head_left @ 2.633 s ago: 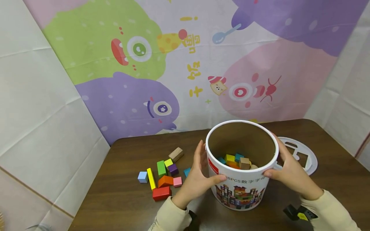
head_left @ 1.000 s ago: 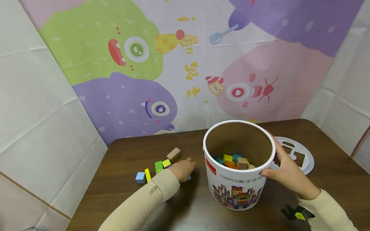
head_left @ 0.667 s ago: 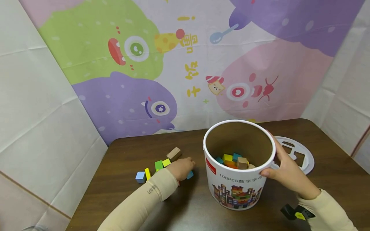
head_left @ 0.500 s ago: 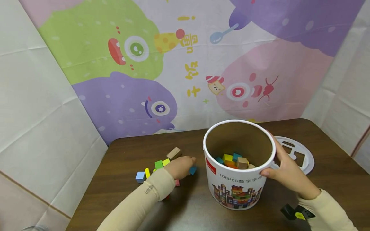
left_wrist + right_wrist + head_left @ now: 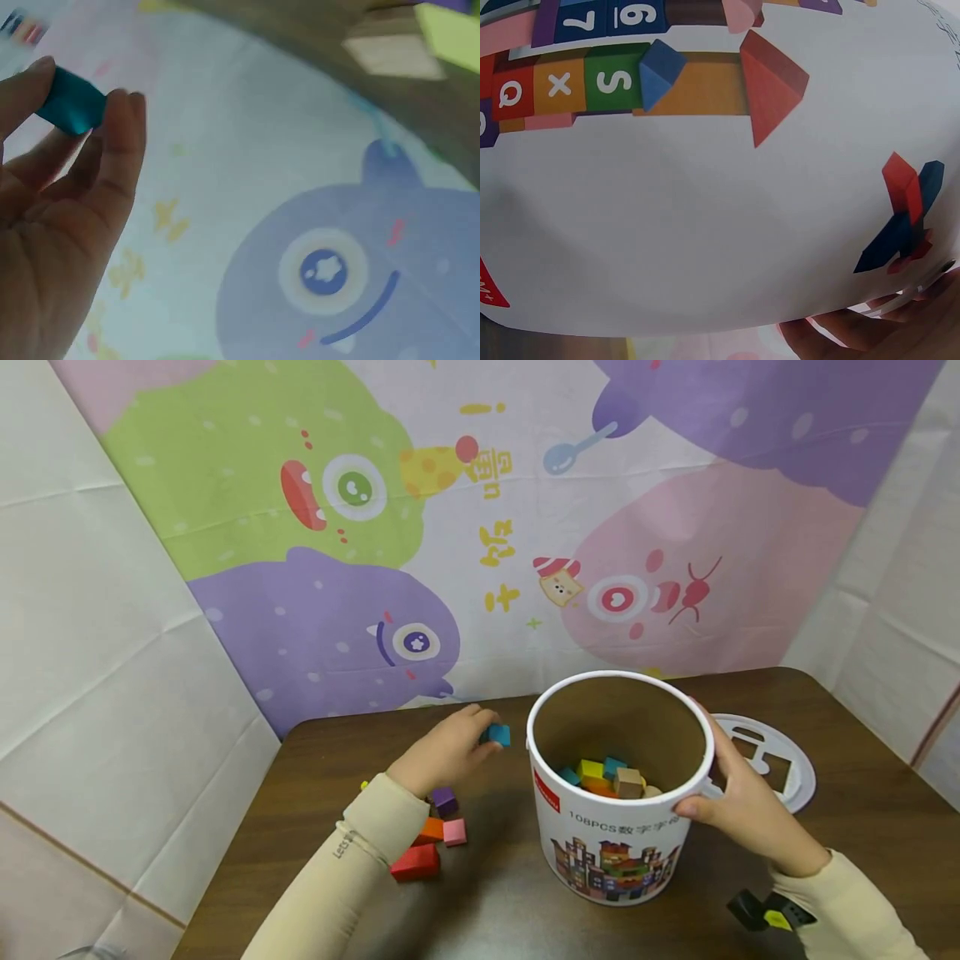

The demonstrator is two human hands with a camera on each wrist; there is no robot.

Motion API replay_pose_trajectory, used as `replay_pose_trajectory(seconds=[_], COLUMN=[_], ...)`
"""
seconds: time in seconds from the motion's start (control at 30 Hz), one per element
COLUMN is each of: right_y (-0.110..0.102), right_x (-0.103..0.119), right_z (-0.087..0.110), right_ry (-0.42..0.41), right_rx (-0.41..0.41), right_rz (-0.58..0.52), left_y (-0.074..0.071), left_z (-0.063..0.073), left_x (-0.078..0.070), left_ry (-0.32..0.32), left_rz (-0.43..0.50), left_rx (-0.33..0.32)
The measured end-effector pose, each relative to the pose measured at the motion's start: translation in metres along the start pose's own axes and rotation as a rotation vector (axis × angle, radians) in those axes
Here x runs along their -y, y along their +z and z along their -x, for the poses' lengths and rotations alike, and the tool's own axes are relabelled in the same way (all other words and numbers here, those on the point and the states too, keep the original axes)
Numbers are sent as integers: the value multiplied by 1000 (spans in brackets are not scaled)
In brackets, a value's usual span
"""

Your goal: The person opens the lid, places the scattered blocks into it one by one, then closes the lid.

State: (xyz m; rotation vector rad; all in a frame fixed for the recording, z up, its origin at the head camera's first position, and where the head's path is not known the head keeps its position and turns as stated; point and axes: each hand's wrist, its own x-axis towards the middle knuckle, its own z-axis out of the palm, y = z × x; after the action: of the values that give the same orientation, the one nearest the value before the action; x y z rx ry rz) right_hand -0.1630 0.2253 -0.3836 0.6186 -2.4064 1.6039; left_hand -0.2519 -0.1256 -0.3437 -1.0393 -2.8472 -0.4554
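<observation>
Between thumb and fingertips my left hand (image 5: 447, 749) pinches a teal block (image 5: 498, 735), raised off the table just left of the bucket's rim. In the left wrist view the same teal block (image 5: 73, 103) shows angled faces. My right hand (image 5: 752, 814) grips the right side of the white bucket (image 5: 611, 852) near its rim, the thumb on the front and the other fingers mostly hidden behind. Inside the upright bucket lie several coloured blocks, among them a yellow block (image 5: 591, 771) and a plain wooden block (image 5: 628, 783). The right wrist view shows mainly the bucket's printed wall (image 5: 667, 225).
Left of the bucket, a red block (image 5: 416, 863), an orange block (image 5: 430, 832), a pink block (image 5: 454, 832) and a purple block (image 5: 444, 801) lie on the dark table (image 5: 510, 910). My left forearm hides others. A white lid (image 5: 797, 777) with cut-outs lies behind my right hand.
My left hand let go of the bucket, reached into the loose blocks, and has lifted the teal block up and away from the table. My right hand has kept its hold on the bucket.
</observation>
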Motion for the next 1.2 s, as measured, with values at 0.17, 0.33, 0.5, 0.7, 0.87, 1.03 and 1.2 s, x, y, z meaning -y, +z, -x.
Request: replay_pose_trajectory(seconds=[0.17,0.33,0.5,0.7,0.87,1.03,1.2], right_y=[0,-1,-2,-1,0,-1,0], right_x=[-1,-7,-9,-4,-1,-3,-3], right_z=[0,-1,-1,-1,0,0,0], right_ry=[-4,-7,-6,4,-5,-12,-22], right_rx=[6,5,2,-1,0,8,11], right_rz=[-9,-16,-22,-16,-20,-18,-33], left_y=[-21,-34,-40,-36,-30,-25,-22], left_z=[-2,-8,-19,-33,-48,-61,-69], left_x=[-14,-37,-70,-99,-110,-115,-116], left_ry=[9,95,184,206,247,260,243], left_rz=[79,226,336,258,123,69,38], left_rx=[-194,-335,-195,59,171,227,250])
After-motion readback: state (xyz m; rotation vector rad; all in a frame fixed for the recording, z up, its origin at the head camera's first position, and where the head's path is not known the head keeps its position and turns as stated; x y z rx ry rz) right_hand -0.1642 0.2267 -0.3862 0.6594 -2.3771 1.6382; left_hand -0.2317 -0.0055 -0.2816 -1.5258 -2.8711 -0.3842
